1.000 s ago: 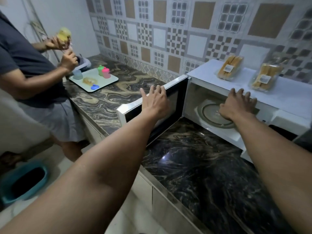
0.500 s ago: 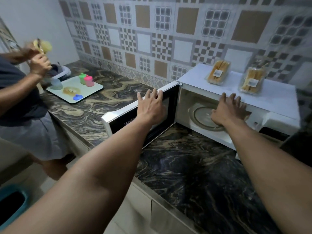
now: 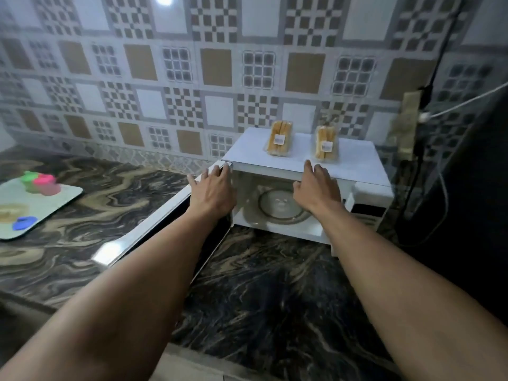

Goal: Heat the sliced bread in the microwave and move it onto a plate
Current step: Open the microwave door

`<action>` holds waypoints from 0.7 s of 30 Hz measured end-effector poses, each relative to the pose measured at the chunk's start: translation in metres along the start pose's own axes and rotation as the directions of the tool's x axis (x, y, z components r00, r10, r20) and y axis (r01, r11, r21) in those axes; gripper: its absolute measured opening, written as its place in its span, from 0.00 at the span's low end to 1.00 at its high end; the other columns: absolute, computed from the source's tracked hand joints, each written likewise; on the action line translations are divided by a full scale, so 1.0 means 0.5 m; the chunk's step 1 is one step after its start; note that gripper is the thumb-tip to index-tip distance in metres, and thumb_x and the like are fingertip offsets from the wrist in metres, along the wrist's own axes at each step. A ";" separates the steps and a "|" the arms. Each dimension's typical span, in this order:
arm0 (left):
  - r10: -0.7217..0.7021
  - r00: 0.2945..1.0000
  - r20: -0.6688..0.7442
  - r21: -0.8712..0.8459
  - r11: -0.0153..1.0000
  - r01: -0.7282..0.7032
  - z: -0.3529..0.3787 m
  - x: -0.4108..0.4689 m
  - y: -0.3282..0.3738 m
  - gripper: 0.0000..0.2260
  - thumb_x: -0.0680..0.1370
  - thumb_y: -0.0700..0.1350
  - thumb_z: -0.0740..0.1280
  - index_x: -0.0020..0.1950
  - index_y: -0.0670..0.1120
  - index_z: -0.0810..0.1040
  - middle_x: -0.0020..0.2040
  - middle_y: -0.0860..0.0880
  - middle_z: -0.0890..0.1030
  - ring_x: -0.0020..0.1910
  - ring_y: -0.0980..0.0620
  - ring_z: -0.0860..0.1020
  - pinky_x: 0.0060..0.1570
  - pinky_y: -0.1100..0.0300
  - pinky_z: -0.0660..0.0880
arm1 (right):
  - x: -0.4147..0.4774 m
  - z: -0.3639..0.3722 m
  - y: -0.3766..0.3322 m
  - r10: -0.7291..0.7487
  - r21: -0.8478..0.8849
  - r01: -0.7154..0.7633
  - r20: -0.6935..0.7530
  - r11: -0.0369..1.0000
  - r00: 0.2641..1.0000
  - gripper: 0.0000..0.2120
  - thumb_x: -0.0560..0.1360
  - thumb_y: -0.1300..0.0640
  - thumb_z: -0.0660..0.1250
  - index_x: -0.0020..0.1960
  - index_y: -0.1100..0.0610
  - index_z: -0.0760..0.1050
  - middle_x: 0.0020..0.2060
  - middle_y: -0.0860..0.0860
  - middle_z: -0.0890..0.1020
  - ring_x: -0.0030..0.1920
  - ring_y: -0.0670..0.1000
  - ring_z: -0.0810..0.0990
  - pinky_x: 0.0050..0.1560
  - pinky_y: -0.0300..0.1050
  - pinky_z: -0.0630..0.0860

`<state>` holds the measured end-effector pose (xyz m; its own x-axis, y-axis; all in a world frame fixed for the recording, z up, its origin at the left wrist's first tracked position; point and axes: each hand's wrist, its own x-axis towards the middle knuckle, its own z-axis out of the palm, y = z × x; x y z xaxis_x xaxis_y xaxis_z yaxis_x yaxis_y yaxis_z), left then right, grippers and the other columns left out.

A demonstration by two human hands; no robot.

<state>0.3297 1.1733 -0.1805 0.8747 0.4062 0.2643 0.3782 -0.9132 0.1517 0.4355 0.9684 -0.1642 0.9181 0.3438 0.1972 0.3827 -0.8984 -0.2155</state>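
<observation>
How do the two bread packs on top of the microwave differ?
The left pack sits nearer the microwave's back edge; the right pack sits nearer the front, just beyond the right hand. The left pack looks wider, the right narrower. Both are clear-wrapped sliced bread with a white label.

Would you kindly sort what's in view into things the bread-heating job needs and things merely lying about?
Needed: microwave, its open door, glass turntable, two bread packs.
Lying about: tray, green and pink cups, blue lid, wall cables.
</observation>
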 end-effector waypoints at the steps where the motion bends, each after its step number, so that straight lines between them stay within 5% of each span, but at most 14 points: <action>1: 0.006 1.000 -0.004 -0.024 1.000 -0.006 -0.003 0.009 0.009 0.24 0.79 0.52 0.59 0.74 0.47 0.63 0.72 0.45 0.70 0.73 0.39 0.66 0.68 0.29 0.58 | 0.001 -0.009 0.003 0.008 0.013 -0.008 -0.033 1.000 0.999 0.30 0.80 0.52 0.58 0.79 0.57 0.53 0.74 0.58 0.64 0.72 0.60 0.63 0.69 0.61 0.65; 10: 0.043 0.997 -0.067 -0.314 0.947 -0.062 -0.017 0.154 0.106 0.36 0.82 0.53 0.60 0.82 0.47 0.43 0.76 0.39 0.66 0.70 0.36 0.69 0.65 0.42 0.67 | 0.095 -0.055 0.051 0.151 0.083 -0.133 -0.276 0.988 0.949 0.30 0.79 0.49 0.62 0.75 0.58 0.56 0.66 0.61 0.72 0.67 0.61 0.68 0.64 0.59 0.68; 14: 0.010 1.000 -0.011 -0.491 0.871 -0.014 -0.002 0.226 0.157 0.39 0.81 0.55 0.63 0.82 0.46 0.42 0.77 0.38 0.66 0.73 0.37 0.67 0.67 0.45 0.66 | 0.160 -0.046 0.073 0.222 0.181 -0.180 -0.247 0.967 0.943 0.37 0.78 0.43 0.63 0.77 0.59 0.51 0.66 0.63 0.71 0.66 0.63 0.69 0.64 0.59 0.68; 21: -0.022 0.997 0.073 -0.535 0.843 0.058 0.044 0.330 0.232 0.48 0.76 0.59 0.70 0.81 0.48 0.39 0.73 0.40 0.72 0.69 0.39 0.73 0.66 0.43 0.71 | 0.244 -0.028 0.085 0.312 0.248 -0.284 -0.081 0.926 0.947 0.52 0.73 0.33 0.65 0.80 0.55 0.38 0.71 0.62 0.68 0.68 0.64 0.67 0.64 0.59 0.66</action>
<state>0.5249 1.1336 -0.1404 0.8860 0.4225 0.1909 0.2068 -0.7287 0.6529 0.5622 0.9681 -0.1359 0.9801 0.0233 0.1973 0.1196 -0.8621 -0.4925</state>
